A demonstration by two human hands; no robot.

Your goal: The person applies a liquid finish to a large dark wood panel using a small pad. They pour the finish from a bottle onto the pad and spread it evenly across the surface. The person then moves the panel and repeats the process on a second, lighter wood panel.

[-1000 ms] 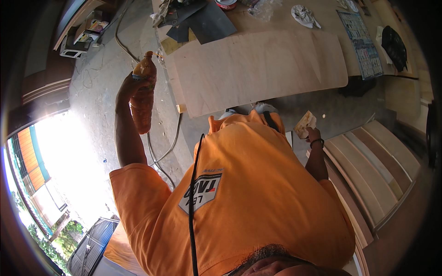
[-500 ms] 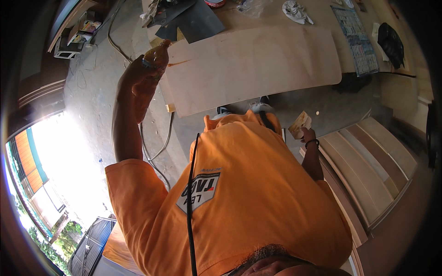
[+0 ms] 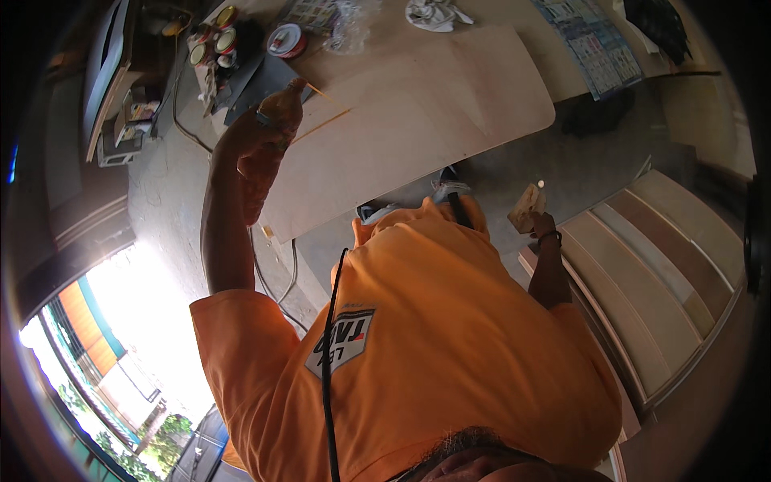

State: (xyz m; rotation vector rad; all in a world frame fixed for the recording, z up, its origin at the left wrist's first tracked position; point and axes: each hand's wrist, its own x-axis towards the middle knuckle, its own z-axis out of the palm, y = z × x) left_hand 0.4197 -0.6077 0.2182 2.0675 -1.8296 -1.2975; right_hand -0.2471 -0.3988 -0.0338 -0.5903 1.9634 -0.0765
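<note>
My left hand is raised at arm's length and grips a brown-orange squeeze bottle, its tip over the near left corner of a large pale plywood sheet. A thin amber line runs across the sheet from the bottle's tip. My right hand hangs low by my side and holds a small beige block-like piece. My orange shirt fills the lower middle of the view.
Several paint cans and a round red-rimmed tin stand beyond the sheet's left end. A white rag, a printed sheet and a dark bag lie farther back. Stacked boards lie right; a cable crosses the concrete floor.
My left hand has carried the bottle forward from above the floor to the plywood sheet's edge, and an amber line has appeared there. My right hand stays by my side.
</note>
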